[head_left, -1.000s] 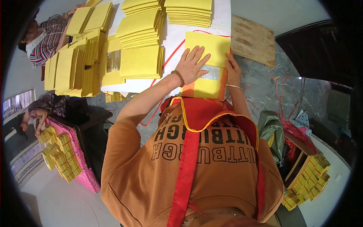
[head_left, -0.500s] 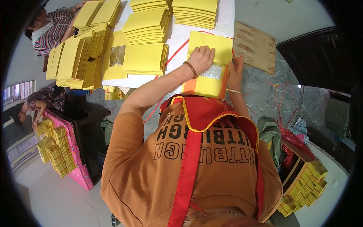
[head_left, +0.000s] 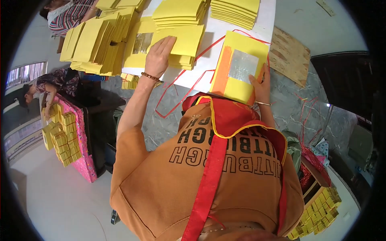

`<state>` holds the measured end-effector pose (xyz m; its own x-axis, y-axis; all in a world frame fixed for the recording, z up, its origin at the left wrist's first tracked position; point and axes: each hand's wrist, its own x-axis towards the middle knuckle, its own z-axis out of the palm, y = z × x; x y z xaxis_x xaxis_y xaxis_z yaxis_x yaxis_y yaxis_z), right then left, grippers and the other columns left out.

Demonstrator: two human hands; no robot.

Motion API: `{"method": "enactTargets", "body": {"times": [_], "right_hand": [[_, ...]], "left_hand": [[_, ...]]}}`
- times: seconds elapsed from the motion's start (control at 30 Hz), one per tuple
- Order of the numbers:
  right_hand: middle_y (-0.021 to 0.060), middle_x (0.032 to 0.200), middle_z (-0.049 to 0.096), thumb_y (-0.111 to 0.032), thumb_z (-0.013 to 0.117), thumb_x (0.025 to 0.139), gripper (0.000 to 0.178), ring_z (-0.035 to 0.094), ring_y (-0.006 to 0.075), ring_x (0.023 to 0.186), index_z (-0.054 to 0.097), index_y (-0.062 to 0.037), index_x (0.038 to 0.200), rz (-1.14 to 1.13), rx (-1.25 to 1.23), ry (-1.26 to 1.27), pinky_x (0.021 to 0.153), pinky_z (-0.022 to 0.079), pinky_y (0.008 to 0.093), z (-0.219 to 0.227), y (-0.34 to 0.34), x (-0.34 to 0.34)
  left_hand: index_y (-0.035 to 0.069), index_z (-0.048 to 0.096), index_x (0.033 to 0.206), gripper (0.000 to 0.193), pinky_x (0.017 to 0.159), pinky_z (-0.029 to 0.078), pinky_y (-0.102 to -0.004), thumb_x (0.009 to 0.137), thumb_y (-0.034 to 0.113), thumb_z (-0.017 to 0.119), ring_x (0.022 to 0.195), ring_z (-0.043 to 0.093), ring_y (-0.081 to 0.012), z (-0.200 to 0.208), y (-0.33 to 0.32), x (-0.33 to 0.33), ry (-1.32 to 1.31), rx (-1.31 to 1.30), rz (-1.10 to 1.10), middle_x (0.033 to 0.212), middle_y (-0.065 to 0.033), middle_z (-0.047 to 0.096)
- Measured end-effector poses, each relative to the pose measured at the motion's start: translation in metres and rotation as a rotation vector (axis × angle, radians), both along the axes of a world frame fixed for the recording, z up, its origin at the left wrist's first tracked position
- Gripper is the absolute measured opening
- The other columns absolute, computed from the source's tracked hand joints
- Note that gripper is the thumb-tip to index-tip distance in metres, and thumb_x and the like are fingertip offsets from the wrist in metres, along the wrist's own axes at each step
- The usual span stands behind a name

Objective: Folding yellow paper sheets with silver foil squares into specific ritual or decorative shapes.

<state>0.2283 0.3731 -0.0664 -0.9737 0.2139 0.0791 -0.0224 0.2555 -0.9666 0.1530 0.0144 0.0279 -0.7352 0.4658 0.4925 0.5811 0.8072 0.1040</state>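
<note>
My left hand (head_left: 159,58), a beaded bracelet at its wrist, grips the left edge of a yellow paper bundle (head_left: 187,38). That bundle is raised a little above the short yellow stack (head_left: 181,61) under it. My right hand (head_left: 261,86) holds the right side of another yellow paper stack (head_left: 237,42) at the table's near edge, thumb on top and fingers around its side. A silver patch (head_left: 243,64) and orange bands mark this stack's top sheet. Red string (head_left: 211,49) lies on the white table and hangs over its edge.
More yellow paper stacks (head_left: 94,44) crowd the table's left and far side. A person in a striped top (head_left: 70,18) is at far left; another (head_left: 50,86) works at a pink-covered table (head_left: 76,132). A wooden board (head_left: 290,54) lies right; bundled yellow paper (head_left: 317,211) sits lower right.
My left hand has moved left, off the stack in front of me and onto the bundle at the left. The right hand stays on its stack, whose silver patch now shows fully. The view has shifted.
</note>
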Motion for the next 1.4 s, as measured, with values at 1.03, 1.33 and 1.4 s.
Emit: {"method": "enactTargets", "body": {"times": [1.03,1.33,1.4], "right_hand": [[0.0057,0.126,0.05,-0.008,0.066,0.08,0.047,0.049,0.0161,0.111,0.051,-0.006,0.124,-0.01,0.0,-0.023,0.094,0.039,0.0285,-0.014,0.008,0.005],[0.0068,0.121,0.051,-0.011,0.071,0.076,0.048,0.05,0.0164,0.108,0.055,-0.0062,0.12,-0.032,0.013,-0.015,0.091,0.041,0.028,-0.018,0.005,0.002],[0.0104,0.125,0.047,-0.014,0.072,0.073,0.049,0.046,0.0201,0.114,0.056,-0.0061,0.119,-0.021,-0.005,-0.033,0.096,0.037,0.0303,-0.012,0.003,0.001]], "left_hand": [[0.0,0.032,0.133,0.072,0.103,0.027,-0.0463,0.068,0.01,0.06,0.125,0.031,-0.0377,-0.056,-0.042,0.0,-0.312,-0.171,-0.131,0.136,-0.0223,0.033],[0.007,0.054,0.118,0.047,0.09,0.036,-0.0432,0.072,0.014,0.061,0.107,0.047,-0.0318,-0.004,0.057,0.047,-0.359,0.179,-0.441,0.116,-0.0147,0.052],[0.006,0.054,0.117,0.046,0.088,0.037,-0.04,0.075,0.02,0.064,0.107,0.046,-0.029,-0.011,0.083,0.062,-0.403,0.094,-0.57,0.116,-0.0119,0.051]]}}
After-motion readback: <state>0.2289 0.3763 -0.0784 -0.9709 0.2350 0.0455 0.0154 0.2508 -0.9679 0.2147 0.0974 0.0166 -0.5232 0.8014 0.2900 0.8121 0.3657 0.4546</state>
